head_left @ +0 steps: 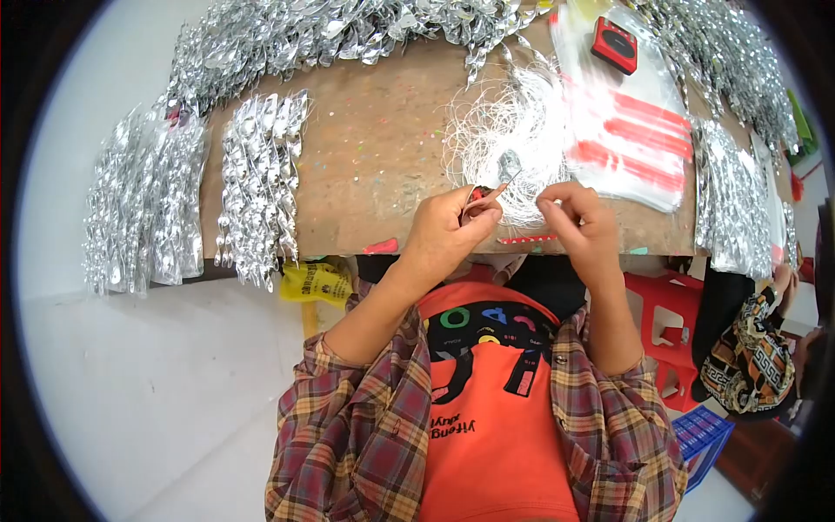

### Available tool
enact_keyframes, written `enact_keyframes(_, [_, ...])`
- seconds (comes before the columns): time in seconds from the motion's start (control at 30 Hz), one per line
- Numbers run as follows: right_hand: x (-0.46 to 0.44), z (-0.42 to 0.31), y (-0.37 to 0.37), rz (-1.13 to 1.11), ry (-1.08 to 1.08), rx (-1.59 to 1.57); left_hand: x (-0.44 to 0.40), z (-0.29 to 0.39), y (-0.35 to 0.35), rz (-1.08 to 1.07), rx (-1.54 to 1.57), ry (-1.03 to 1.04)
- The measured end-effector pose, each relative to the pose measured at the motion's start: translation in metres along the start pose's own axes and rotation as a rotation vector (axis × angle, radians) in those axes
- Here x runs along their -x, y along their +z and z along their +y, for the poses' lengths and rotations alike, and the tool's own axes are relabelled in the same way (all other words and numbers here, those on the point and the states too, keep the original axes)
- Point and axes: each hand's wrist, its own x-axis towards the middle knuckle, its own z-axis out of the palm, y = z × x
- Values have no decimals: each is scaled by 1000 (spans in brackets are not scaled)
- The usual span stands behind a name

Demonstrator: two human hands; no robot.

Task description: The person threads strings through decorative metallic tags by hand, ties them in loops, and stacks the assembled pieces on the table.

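Note:
My left hand (450, 233) is closed on a small pointed tool (497, 192) with a thin metal-coloured end and some dark red near the fingers. Its exact kind is not clear. To the right, my right hand (581, 224) has thumb and fingertips pinched together; anything between them is too small to make out. Both hands hover at the table's near edge, in front of a loose tangle of white string (513, 122). A small grey crumpled piece (510, 162) lies on the string, just beyond the tool's tip.
Silver foil garlands lie in a bundle (261, 174) on the left, another (143, 200) over the corner, and a heap (348, 30) at the back. Clear plastic bags (639, 113) carry a red speaker (615, 45). A red stool (665, 322) and a seated person (748, 357) are at right.

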Motion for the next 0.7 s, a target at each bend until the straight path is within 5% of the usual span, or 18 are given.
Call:
enact_keyframes(0.07, [2,-2,-6,17,367,-507,0,-1,0,-7,-53,0])
enact_keyframes(0.17, [2,-7,-11,70,334,-687,1,3,5,22,-72,23])
enact_keyframes(0.37, [-1,-23,-15,79,276,-739,6,10,7,-47,-9,201])
enact_keyframes(0.7, [-4,-25,-8,90,287,-744,10,13,8,-55,55,172])
